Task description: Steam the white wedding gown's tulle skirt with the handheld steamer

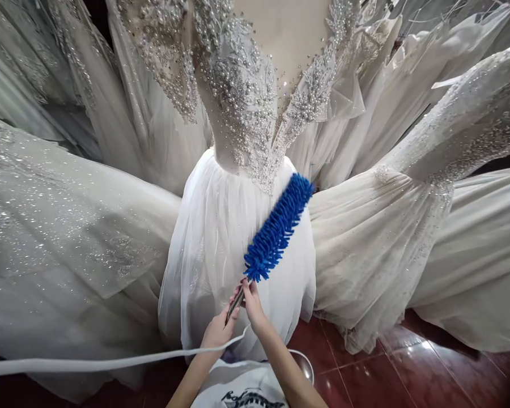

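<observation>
Duster [277, 228]: blue, shaggy head, long and narrow. Long axis runs on a slant from low near the hands up and to the right, away from the person. The far tip lies at the waist of the middle dress [221, 238], just under the beaded bodice [246, 102]; the head rests against the white skirt.

Handle [235, 304]: dark, thin, short stretch visible between the two hands, continuing the same slant downward.

Right hand [251, 303]: closed about the handle just below the blue head, the nearer of the two to the head.

Left hand [217, 330]: closed on the lower end of the handle, fingers curled round it, just beside the right hand.

Strap [89, 362]: white band crossing from the left edge toward the left wrist; what it is tied to cannot be told.

Other dresses [68, 215]: white and sequinned, hung close on both sides.

Floor [365, 374]: dark red tiles, glossy.
</observation>
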`<state>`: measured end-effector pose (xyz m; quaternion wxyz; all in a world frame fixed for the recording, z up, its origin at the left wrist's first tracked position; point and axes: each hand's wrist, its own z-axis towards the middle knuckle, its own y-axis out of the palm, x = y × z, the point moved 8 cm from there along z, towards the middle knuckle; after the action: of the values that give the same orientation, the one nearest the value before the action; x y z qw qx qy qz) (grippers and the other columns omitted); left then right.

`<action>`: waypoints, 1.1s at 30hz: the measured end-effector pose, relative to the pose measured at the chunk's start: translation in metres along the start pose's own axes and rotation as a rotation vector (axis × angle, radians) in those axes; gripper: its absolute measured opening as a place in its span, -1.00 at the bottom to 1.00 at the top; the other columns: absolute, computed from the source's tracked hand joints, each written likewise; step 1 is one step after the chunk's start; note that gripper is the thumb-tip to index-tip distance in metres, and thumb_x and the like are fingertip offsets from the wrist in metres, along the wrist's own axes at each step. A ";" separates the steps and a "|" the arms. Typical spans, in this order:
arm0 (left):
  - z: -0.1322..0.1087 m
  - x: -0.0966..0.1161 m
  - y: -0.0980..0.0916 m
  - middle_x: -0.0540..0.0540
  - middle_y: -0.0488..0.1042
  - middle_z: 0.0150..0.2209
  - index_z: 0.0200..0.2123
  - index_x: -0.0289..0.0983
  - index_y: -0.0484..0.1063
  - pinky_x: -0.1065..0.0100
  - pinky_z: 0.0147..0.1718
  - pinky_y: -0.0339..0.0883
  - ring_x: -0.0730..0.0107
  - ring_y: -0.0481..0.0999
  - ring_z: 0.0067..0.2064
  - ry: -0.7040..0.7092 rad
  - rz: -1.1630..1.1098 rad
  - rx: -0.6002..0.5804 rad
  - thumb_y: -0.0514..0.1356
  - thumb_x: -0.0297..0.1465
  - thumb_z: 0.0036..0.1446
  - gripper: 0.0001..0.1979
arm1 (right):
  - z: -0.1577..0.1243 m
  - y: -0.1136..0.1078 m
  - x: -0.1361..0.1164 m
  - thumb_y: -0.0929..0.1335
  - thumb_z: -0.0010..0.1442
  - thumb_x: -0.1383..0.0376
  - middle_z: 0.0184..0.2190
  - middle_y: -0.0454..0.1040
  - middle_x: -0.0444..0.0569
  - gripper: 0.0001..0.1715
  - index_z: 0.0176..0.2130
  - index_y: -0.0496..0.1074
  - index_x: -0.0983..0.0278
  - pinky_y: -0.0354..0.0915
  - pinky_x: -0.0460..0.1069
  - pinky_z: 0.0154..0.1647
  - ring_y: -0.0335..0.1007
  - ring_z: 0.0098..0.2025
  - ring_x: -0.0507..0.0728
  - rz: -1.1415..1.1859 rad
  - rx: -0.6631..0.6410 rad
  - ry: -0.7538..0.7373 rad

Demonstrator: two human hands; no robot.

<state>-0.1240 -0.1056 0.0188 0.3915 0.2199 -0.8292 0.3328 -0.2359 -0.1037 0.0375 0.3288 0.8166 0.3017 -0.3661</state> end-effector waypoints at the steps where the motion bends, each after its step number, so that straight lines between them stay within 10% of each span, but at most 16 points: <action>1: -0.001 -0.008 0.003 -0.23 0.48 0.09 0.24 -0.19 0.13 0.18 -0.05 0.28 0.04 0.48 0.07 -0.029 0.049 -0.008 -0.18 0.03 0.17 -0.32 | 0.002 -0.003 0.008 0.39 -0.23 -0.27 -0.58 0.36 -0.29 -0.32 -0.35 0.16 0.14 0.29 0.01 -0.49 0.48 -0.47 0.13 0.007 0.007 0.020; 8: -0.025 -0.001 -0.003 -0.03 0.55 -0.35 -0.25 -0.15 0.35 0.34 -0.33 0.23 0.27 0.52 -0.32 0.131 0.198 0.043 -0.16 -0.03 0.21 -0.58 | -0.012 -0.018 0.024 0.37 -0.11 -0.21 -0.66 0.28 -0.33 -0.43 -0.42 0.11 0.12 0.32 0.05 -0.48 0.41 -0.56 0.10 0.136 0.121 0.070; 15: -0.019 0.033 -0.038 -0.10 0.57 -0.26 -0.01 -0.15 0.33 0.32 -0.28 0.22 0.25 0.52 -0.25 0.272 0.045 0.058 -0.10 -0.07 0.20 -0.56 | -0.026 0.040 -0.041 0.40 -0.03 -0.12 -0.60 0.30 -0.32 -0.53 -0.35 0.24 0.14 0.38 -0.02 -0.44 0.29 -0.56 -0.02 0.240 -0.030 -0.162; 26: -0.057 -0.086 -0.048 -0.13 0.59 -0.35 -0.37 -0.21 0.38 0.33 -0.35 0.23 0.19 0.54 -0.30 0.084 0.147 -0.099 -0.05 0.03 0.12 -0.54 | -0.030 0.022 0.113 0.35 -0.31 -0.34 -0.82 0.24 -0.32 -0.31 -0.55 0.11 0.13 0.30 0.03 -0.65 0.27 -0.76 0.05 0.126 0.364 0.072; 33: -0.056 -0.101 -0.076 -0.24 0.60 -0.25 -0.11 -0.29 0.38 0.28 -0.26 0.27 0.12 0.56 -0.20 0.131 0.135 -0.038 -0.05 -0.08 0.14 -0.54 | -0.054 0.073 0.084 0.38 -0.17 -0.24 -0.61 0.45 -0.21 -0.41 -0.37 0.29 0.14 0.40 0.06 -0.48 0.48 -0.54 0.15 0.082 0.201 -0.143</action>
<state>0.0121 -0.1059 -0.0062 0.4256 0.1339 -0.8209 0.3565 -0.1145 -0.0852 0.0217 0.2808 0.8289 0.2055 -0.4379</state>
